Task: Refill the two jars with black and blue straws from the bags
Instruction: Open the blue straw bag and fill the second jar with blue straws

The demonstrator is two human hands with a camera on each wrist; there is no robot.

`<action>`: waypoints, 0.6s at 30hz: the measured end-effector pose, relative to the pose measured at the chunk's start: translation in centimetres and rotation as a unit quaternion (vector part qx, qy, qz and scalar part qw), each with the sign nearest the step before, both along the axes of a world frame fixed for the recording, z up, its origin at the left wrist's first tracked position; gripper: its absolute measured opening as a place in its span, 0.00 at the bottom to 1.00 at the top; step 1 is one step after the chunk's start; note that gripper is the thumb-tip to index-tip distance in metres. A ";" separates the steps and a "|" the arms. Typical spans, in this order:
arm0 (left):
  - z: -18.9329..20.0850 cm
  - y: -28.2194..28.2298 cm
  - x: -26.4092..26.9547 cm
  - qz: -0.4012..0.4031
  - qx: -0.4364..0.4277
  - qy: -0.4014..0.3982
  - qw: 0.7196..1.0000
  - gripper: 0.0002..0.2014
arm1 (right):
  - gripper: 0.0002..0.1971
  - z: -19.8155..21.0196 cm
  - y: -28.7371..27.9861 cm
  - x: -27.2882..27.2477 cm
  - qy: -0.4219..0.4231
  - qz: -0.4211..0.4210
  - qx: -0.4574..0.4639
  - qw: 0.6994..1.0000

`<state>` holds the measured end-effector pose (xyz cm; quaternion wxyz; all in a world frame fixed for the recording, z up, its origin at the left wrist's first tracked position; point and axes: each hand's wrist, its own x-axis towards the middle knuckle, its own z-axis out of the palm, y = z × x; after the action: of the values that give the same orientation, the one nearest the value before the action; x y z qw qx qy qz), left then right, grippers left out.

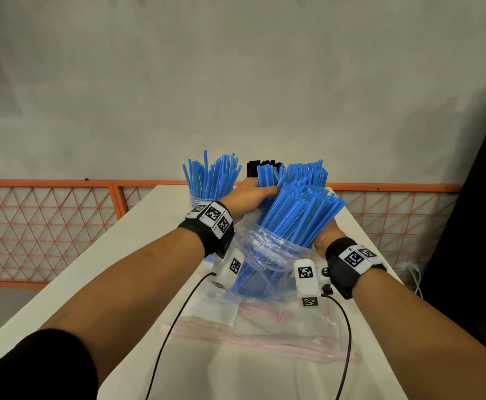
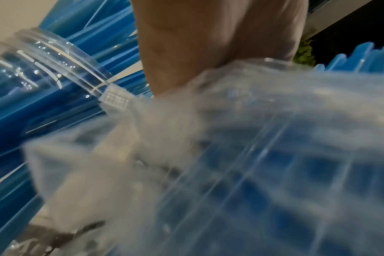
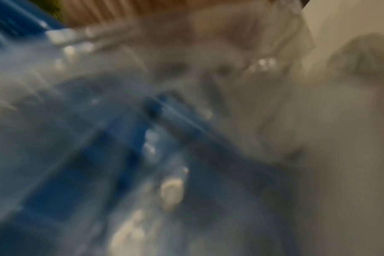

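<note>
A thick bundle of blue straws (image 1: 296, 215) sticks up out of a clear plastic bag (image 1: 265, 252) held above the table. My left hand (image 1: 252, 194) grips the upper straws from the left. From the right, my right hand (image 1: 324, 236) holds the bundle through the bag, its fingers hidden behind it. A clear jar (image 1: 207, 197) with blue straws stands behind my left wrist. Black straws (image 1: 260, 166) peek out behind the bundle, their jar hidden. The left wrist view shows the jar's threaded rim (image 2: 61, 57), my palm (image 2: 208, 43) and crumpled bag plastic (image 2: 230, 138). The right wrist view is blurred, showing bagged blue straws (image 3: 88, 164).
An empty zip bag (image 1: 250, 333) with a pink seal lies flat on the white table (image 1: 120, 269) in front of me. An orange mesh fence (image 1: 48, 226) runs behind the table. A dark object (image 1: 481, 226) stands to the right. Wrist camera cables (image 1: 178, 327) trail over the table.
</note>
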<state>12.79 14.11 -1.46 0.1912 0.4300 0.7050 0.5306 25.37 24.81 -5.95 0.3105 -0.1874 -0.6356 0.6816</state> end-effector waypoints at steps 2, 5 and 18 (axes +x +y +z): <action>-0.1 0.0 0.1 -0.051 0.014 -0.059 0.997 0.08 | 0.07 0.0 -0.1 0.1 -0.002 0.004 0.026 1.000; -0.5 0.3 0.1 -0.068 0.025 -0.109 0.991 0.06 | 0.08 0.0 -0.3 0.2 0.008 0.009 0.019 1.000; -2.0 -0.1 -1.0 -0.021 0.103 -0.130 0.986 0.15 | 0.11 0.6 -0.8 0.2 0.001 -0.001 0.043 0.999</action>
<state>11.83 14.04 -3.43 0.2470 0.3897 0.6068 0.6472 25.60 23.97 -5.34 0.3197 -0.1738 -0.6637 0.6535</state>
